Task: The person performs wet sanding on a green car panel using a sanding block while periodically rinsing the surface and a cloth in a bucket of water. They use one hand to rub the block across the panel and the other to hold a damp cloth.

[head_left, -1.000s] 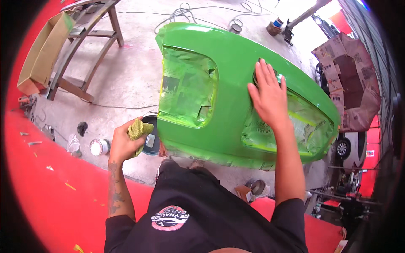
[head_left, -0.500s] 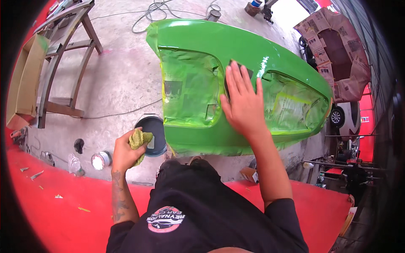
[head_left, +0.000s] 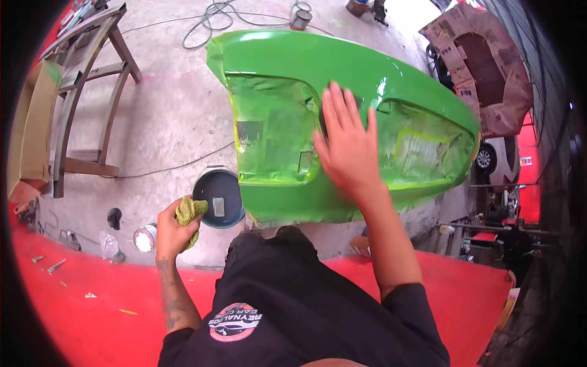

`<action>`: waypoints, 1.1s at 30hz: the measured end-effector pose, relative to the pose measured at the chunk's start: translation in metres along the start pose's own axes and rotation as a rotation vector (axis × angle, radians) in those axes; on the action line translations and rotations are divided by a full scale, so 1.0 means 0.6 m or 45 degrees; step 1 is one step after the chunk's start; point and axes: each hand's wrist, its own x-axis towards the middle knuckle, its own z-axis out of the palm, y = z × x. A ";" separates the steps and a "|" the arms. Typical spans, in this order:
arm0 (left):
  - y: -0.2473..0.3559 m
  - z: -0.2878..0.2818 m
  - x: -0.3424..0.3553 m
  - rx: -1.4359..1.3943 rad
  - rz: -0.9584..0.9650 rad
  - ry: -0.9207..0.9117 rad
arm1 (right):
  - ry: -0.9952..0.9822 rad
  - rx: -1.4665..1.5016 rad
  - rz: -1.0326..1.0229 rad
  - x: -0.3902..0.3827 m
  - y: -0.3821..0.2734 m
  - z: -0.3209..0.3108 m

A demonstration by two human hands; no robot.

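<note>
A glossy green car body panel (head_left: 287, 54) stretches out in front of me, its two recessed areas masked with green-tinted film and tape. My right hand (head_left: 350, 144) lies on the raised strip between those recesses, open, fingers stretched out and a little blurred. Under its fingers a dark sheet that looks like sandpaper (head_left: 324, 122) shows only at the edges; the palm covers most of it. Off the panel's left end, my left hand (head_left: 174, 227) is closed round a crumpled yellow-green cloth (head_left: 191, 211). That cloth is beside a dark bucket (head_left: 231, 183) with a pale rectangular piece inside.
A wooden stand (head_left: 107, 122) and a long cardboard box (head_left: 40, 122) are at the left. An open can (head_left: 145, 237) sits near my left forearm. A hose (head_left: 211, 18) coils beyond the panel. At the far right stands a paper-masked part (head_left: 513, 92), near a white car (head_left: 501, 162).
The view has shifted slightly. My right hand has slid a little along the strip, staying flat. My left hand with the cloth has moved slightly left and down, uncovering more of the bucket.
</note>
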 end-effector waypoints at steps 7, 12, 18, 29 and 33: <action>0.004 -0.001 -0.003 -0.047 0.009 -0.055 | -0.064 0.092 0.137 -0.035 -0.009 -0.004; -0.014 0.004 0.013 -0.047 0.001 -0.074 | 0.002 0.094 0.298 -0.044 -0.024 -0.006; 0.019 0.007 0.023 0.007 0.018 -0.127 | 0.025 0.037 0.414 -0.051 0.015 -0.005; 0.040 0.041 0.010 -0.041 0.133 -0.367 | 0.044 0.004 0.513 -0.023 0.074 0.001; 0.074 0.058 -0.001 -0.046 0.150 -0.435 | -0.060 -0.009 0.402 -0.030 0.069 -0.011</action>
